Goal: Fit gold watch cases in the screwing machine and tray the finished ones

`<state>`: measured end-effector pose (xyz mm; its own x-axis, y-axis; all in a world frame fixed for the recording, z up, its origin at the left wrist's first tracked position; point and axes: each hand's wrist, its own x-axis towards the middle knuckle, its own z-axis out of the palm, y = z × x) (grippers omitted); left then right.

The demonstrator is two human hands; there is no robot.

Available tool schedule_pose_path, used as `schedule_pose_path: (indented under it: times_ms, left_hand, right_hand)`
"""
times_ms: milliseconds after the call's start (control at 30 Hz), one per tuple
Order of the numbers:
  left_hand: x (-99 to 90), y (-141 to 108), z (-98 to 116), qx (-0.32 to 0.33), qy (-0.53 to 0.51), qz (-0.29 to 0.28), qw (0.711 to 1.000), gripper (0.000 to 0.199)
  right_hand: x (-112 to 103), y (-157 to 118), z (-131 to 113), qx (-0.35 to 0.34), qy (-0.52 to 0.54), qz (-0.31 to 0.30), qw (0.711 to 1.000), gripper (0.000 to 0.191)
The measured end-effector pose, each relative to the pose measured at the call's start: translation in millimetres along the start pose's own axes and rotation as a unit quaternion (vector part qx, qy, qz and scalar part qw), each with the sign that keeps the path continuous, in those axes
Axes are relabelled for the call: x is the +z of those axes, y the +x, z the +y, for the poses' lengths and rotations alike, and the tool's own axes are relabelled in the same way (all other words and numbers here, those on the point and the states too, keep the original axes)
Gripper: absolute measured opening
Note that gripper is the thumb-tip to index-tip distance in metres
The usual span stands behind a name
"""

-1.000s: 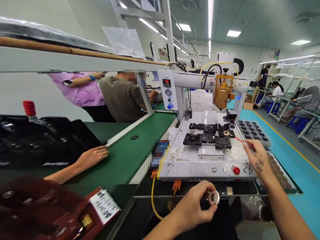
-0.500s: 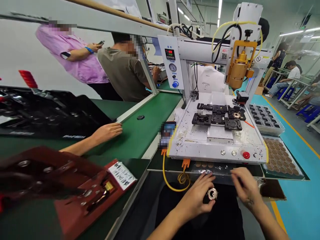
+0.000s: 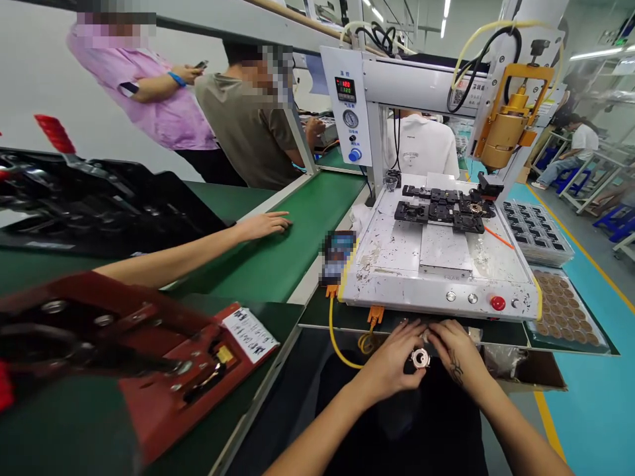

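My left hand [image 3: 391, 360] is closed around the edge of a small round rose-gold watch case [image 3: 421, 358], held over my dark-clothed lap. A pale ring with a dark centre shows on its upward face. Close beside it, my right hand [image 3: 456, 350] has its thumb and fingers pinched together just above the case. Whatever sits between those fingertips is too small to make out. Both hands are just below the front edge of a white dispensing machine [image 3: 397, 281]. On its bed lie black fixtures [image 3: 441, 205], one with a rose-gold round part [image 3: 475, 208].
A co-worker's hand [image 3: 265, 226] rests on the green conveyor belt [image 3: 248, 277] at left. A red press [image 3: 163, 410] stands in front of it. An orange cable [image 3: 333, 330] hangs beside my left arm. Stacked trays [image 3: 533, 231] and a sheet of brown discs [image 3: 568, 307] lie right.
My right hand has moved left to the watch case and closed its fingers. The co-worker's hand has reached right along the belt, over where a black disc lay. The view has shifted slightly.
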<state>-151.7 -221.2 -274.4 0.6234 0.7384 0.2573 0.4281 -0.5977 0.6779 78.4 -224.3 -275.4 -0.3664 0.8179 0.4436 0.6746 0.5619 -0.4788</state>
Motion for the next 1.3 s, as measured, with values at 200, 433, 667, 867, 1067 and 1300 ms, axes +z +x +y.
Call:
schedule_pose_path:
  times_ms: [200, 433, 667, 867, 1067, 1300]
  left_hand:
    - [-1.0, -2, -1, -0.023, -0.031, -0.012, 0.999, 0.046]
    - [-19.4, 6, 4, -0.055, -0.086, -0.062, 0.993, 0.037]
    - [-39.5, 12, 6, -0.096, -0.146, -0.122, 0.977, 0.034]
    - [-41.1, 12, 12, -0.12, -0.157, -0.124, 0.972, 0.03]
    - [-32.5, 8, 11, -0.118, -0.151, -0.091, 0.977, 0.032]
    - [-7.5, 2, 14, -0.097, -0.123, -0.051, 0.986, 0.035]
  right_hand:
    - [1, 2, 5, -0.052, -0.037, -0.017, 0.998, 0.015]
    - [14, -13, 17, -0.153, -0.055, 0.066, 0.985, 0.024]
    - [-2, -32, -16, -0.181, -0.043, 0.148, 0.971, 0.021]
    - [-108, 12, -8, -0.003, -0.087, 0.226, 0.97, 0.007]
    - [-181, 77, 54, 0.094, -0.133, 0.189, 0.968, 0.024]
    - [-104, 31, -14, -0.007, -0.035, 0.142, 0.989, 0.018]
